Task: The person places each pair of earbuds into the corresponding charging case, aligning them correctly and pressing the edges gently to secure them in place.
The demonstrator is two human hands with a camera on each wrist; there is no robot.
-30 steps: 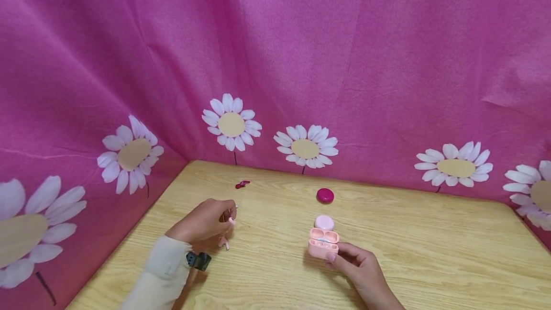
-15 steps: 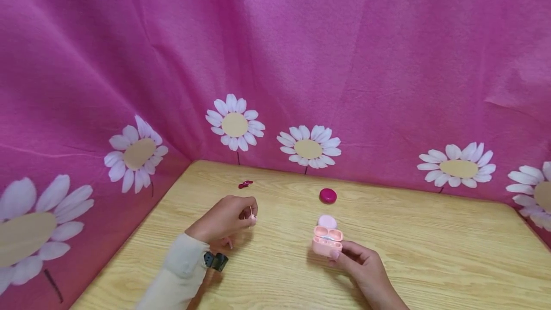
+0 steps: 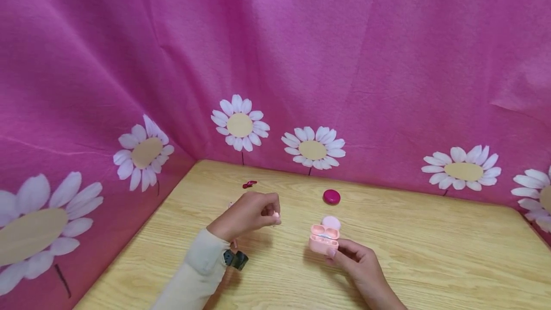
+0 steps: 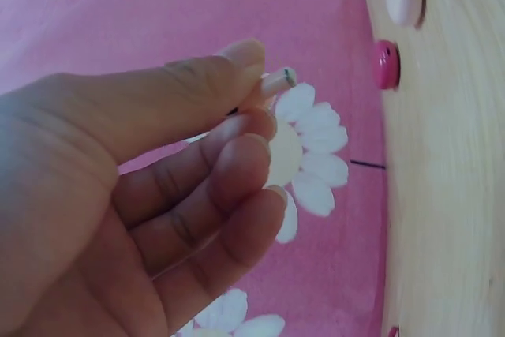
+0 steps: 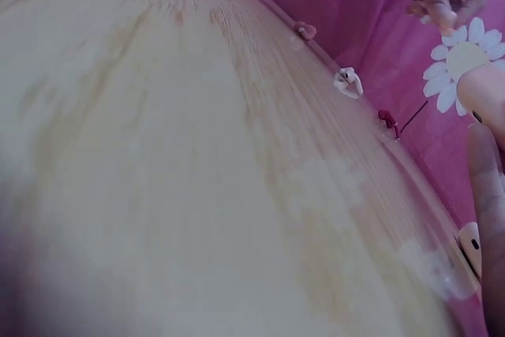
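Note:
Between thumb and fingertips, my left hand [image 3: 249, 214] pinches a small pale peach earbud [image 4: 278, 82], its stem poking out past the thumb in the left wrist view. The rest of the earbud is hidden by the fingers. My right hand [image 3: 359, 262] grips a peach earbud case [image 3: 324, 244] by its right side, thumb at the front. The case's lid stands up, and its wells face up in the head view. A gap of table separates the earbud from the case. Another pinkish earbud [image 3: 234, 243] lies on the table, partly behind the left wrist.
Behind the peach case are a round pale pink case [image 3: 331, 223] and a round magenta case [image 3: 331, 197]. Dark red earbuds [image 3: 249, 184] lie at the back left. White earbuds [image 5: 347, 82] show in the right wrist view. A pink flowered curtain [image 3: 387, 85] borders the table.
My left hand has moved right with the pinched earbud, toward the case, leaving another earbud on the table. The right hand has kept the open case in about the same place.

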